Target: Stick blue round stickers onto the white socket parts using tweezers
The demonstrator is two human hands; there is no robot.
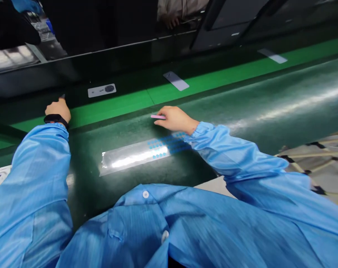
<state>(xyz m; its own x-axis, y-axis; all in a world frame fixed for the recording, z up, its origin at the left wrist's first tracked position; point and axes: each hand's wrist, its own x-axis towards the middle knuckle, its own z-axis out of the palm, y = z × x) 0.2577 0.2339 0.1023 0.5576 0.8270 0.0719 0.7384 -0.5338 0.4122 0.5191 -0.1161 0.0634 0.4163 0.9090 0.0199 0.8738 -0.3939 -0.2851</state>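
Note:
In the head view my right hand is held above the dark green bench top, pinching a slim pink stick between thumb and fingers. My left hand, with a black watch at the wrist, reaches over the green belt at the left. Its fingers look curled, and a small dark thing shows at their tips, too small and dim to name. Below my right hand lies a clear plastic sheet with rows of blue dots, partly covered by my right sleeve.
A pale phone back cover with a round dark camera area lies on the belt between my hands. Farther right are a second pale panel and a third one. Beyond the belt, a person's hand shows near dark panels.

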